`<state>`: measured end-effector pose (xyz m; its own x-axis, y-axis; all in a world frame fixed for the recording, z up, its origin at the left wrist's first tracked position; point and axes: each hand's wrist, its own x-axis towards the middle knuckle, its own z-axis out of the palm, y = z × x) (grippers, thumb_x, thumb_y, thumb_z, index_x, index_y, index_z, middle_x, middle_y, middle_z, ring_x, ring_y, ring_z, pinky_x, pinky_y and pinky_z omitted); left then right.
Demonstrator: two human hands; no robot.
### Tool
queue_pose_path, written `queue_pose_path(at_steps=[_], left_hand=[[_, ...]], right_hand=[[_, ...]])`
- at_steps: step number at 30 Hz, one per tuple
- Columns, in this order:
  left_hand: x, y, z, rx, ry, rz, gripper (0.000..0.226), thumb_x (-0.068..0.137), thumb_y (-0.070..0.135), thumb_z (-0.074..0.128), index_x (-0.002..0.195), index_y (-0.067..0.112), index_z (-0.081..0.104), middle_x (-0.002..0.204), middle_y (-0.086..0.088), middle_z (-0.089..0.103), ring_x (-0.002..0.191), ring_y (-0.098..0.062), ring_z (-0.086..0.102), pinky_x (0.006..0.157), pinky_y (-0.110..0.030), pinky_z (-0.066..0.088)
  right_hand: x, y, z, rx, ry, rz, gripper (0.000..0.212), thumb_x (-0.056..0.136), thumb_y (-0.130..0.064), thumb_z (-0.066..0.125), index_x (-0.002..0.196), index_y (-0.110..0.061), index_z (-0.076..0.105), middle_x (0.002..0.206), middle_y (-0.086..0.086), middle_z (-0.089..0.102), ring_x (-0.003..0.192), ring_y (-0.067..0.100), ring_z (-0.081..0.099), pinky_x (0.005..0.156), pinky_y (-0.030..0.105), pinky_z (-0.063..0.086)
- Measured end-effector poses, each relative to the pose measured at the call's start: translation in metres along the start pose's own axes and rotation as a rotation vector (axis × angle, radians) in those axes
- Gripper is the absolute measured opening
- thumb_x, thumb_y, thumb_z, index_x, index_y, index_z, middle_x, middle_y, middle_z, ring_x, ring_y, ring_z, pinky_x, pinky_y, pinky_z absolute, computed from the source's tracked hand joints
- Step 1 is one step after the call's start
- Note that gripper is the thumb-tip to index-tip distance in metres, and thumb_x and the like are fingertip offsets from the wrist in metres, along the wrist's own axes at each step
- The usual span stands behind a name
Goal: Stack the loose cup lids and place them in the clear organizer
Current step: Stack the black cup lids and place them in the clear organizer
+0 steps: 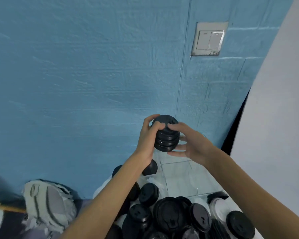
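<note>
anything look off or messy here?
Yes. Loose black lids lie in a jumbled heap at the bottom, overlapping and tilted at different angles. The stack of lids held between the left hand and right hand leans slightly. No damage visible.

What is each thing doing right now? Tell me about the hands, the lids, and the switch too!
Lid stack: held up in the air, between both hands.
Left hand: grips the stack's side.
Right hand: holds the stack's other side, fingers under it.
Loose lids: lying jumbled in a pile below.
Clear organizer: no stack inside yet.
Wall switch: position unclear.
</note>
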<state>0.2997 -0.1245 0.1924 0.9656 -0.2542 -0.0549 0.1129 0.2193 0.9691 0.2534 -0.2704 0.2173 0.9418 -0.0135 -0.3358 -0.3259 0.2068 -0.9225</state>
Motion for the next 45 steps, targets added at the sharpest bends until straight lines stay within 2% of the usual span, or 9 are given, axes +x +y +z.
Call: queue_pose_path(at_steps=[6,10,19,23,28,31,37,41,45], left_hand=[[0.041,0.013,0.019,-0.018,0.041,-0.224,0.078,0.061,0.040,0.078,0.129,0.008,0.059,0.126,-0.017,0.067,0.111,-0.022,0.066,0.088,-0.033,0.052],[0.058,-0.004,0.021,-0.073,0.063,-0.349,0.082,0.057,0.044,0.080,0.127,0.005,0.064,0.124,-0.019,0.070,0.116,-0.029,0.067,0.087,-0.036,0.055],[0.063,-0.024,0.015,0.089,0.026,-0.558,0.039,0.089,0.028,0.069,0.128,0.026,0.061,0.127,-0.004,0.062,0.122,-0.022,0.055,0.105,-0.040,0.042],[0.052,-0.032,0.015,0.046,0.093,-0.503,0.038,0.093,0.018,0.067,0.131,0.023,0.062,0.123,-0.007,0.067,0.110,-0.020,0.063,0.079,-0.028,0.052],[0.038,-0.063,0.018,0.216,0.107,-0.356,0.045,0.102,0.021,0.057,0.144,0.031,0.047,0.134,-0.004,0.061,0.118,-0.019,0.060,0.093,-0.028,0.049],[0.036,-0.081,0.022,0.332,0.064,-0.274,0.043,0.107,0.026,0.047,0.149,0.032,0.041,0.140,0.000,0.055,0.126,-0.020,0.056,0.104,-0.032,0.047],[0.043,-0.097,0.020,0.385,0.037,-0.215,0.051,0.108,0.028,0.042,0.158,0.025,0.030,0.147,0.000,0.046,0.134,-0.019,0.048,0.112,-0.036,0.042],[0.050,-0.104,0.023,0.377,0.066,-0.220,0.047,0.107,0.024,0.042,0.153,0.025,0.036,0.149,-0.009,0.046,0.136,-0.027,0.049,0.114,-0.044,0.044],[0.056,-0.102,0.030,0.406,0.093,-0.276,0.047,0.108,0.019,0.038,0.155,0.020,0.034,0.155,-0.014,0.027,0.140,-0.030,0.040,0.119,-0.045,0.037]], right_hand=[[0.025,-0.027,-0.008,0.066,0.131,0.003,0.039,0.086,-0.028,0.077,0.122,-0.023,0.065,0.125,0.006,0.066,0.107,0.029,0.069,0.072,0.036,0.061],[0.043,-0.019,-0.016,0.054,0.188,0.045,0.040,0.086,-0.025,0.078,0.123,-0.022,0.063,0.118,0.007,0.069,0.104,0.028,0.069,0.071,0.034,0.058],[0.063,0.016,-0.042,0.081,0.194,0.036,0.040,0.087,-0.014,0.079,0.124,-0.020,0.065,0.117,0.007,0.074,0.107,0.026,0.070,0.077,0.031,0.059],[0.067,0.038,-0.041,0.080,0.170,0.034,0.043,0.090,-0.016,0.076,0.131,-0.022,0.064,0.117,0.001,0.074,0.111,0.020,0.070,0.090,0.034,0.058],[0.060,0.060,-0.027,-0.112,0.215,-0.007,0.020,0.104,-0.026,0.057,0.119,-0.041,0.057,0.120,-0.010,0.066,0.112,0.012,0.065,0.097,0.033,0.054],[0.067,0.081,-0.020,-0.316,0.293,-0.086,0.037,0.108,-0.034,0.046,0.144,-0.029,0.040,0.135,0.001,0.058,0.120,0.019,0.060,0.105,0.036,0.049],[0.084,0.110,-0.020,-0.423,0.435,-0.146,0.052,0.099,-0.061,0.044,0.142,-0.032,0.044,0.136,0.007,0.053,0.122,0.023,0.056,0.106,0.046,0.050],[0.087,0.108,-0.017,-0.426,0.430,-0.113,0.042,0.107,-0.042,0.042,0.146,-0.026,0.041,0.138,0.008,0.053,0.123,0.024,0.056,0.107,0.043,0.048],[0.092,0.105,-0.021,-0.414,0.414,-0.120,0.039,0.109,-0.031,0.043,0.145,-0.017,0.039,0.135,0.009,0.055,0.120,0.023,0.057,0.104,0.036,0.049]])
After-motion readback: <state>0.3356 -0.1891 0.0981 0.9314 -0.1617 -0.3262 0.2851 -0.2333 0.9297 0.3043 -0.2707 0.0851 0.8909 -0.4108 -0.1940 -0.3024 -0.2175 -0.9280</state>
